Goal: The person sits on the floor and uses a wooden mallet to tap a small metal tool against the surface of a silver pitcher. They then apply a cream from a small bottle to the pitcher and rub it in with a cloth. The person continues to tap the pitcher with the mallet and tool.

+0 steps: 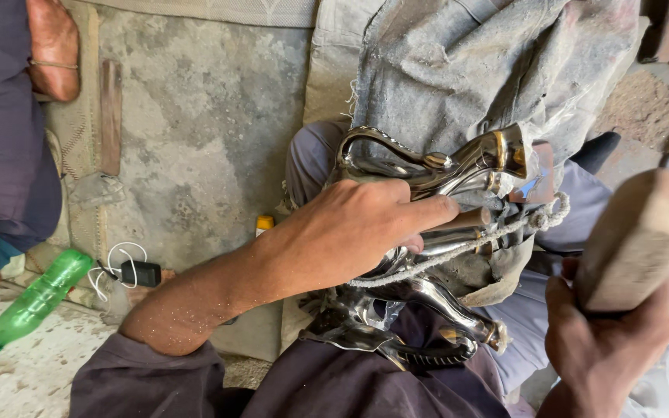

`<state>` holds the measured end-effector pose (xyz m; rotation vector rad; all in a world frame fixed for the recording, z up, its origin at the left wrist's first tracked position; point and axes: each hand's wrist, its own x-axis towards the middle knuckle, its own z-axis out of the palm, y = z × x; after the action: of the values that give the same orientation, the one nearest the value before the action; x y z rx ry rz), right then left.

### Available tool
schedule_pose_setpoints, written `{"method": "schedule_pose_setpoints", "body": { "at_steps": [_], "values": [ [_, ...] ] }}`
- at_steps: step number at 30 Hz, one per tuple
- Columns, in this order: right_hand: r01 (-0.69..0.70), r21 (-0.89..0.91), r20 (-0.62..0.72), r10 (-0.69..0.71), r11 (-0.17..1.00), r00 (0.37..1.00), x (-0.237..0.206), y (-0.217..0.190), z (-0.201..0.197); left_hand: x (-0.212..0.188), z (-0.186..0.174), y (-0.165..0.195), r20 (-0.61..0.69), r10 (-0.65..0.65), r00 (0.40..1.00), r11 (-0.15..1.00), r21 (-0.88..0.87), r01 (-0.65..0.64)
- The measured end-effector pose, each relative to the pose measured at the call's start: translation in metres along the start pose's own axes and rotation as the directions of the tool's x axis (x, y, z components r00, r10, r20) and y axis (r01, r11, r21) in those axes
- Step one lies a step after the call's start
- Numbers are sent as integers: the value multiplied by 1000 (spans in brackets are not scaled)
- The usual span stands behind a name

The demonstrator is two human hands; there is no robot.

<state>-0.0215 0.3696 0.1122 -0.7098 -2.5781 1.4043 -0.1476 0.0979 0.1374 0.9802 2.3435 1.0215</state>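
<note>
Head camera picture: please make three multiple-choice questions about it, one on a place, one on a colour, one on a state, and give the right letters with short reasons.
1. Where does the plastic bottle lie?
A. On the ground at the lower left
B. On the grey cloth at the top
C. In the right hand

2. What colour is the bottle?
A. Blue
B. Green
C. Red

3. What is the left hand doing?
A. Hanging free in the air
B. Holding the wooden block
C. Pressing on the shiny metal piece

Answers:
1 A: it lies on the ground, beside a small black charger with a white cable.
2 B: its body is clear green.
3 C: its palm and fingers lie on the polished metal on the lap, while the right hand grips the wooden block.
</note>
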Motion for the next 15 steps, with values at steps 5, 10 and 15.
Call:
{"method": "schedule_pose_setpoints", "body": {
  "at_steps": [5, 10, 15],
  "values": [
    [219, -203, 185, -183, 954, 966, 10, -2, -8, 2, -1, 3, 41, -35, 999, 999, -34, 36],
    [119, -294, 156, -75, 948, 985, 11, -5, -8, 3, 0, 7, 39, -76, 996, 997, -16, 77],
    [174, -299, 163, -129, 938, 978, 9, -13, -10, 3, -3, 12, 2, -122, 993, 993, 7, 122]
  ]
}}
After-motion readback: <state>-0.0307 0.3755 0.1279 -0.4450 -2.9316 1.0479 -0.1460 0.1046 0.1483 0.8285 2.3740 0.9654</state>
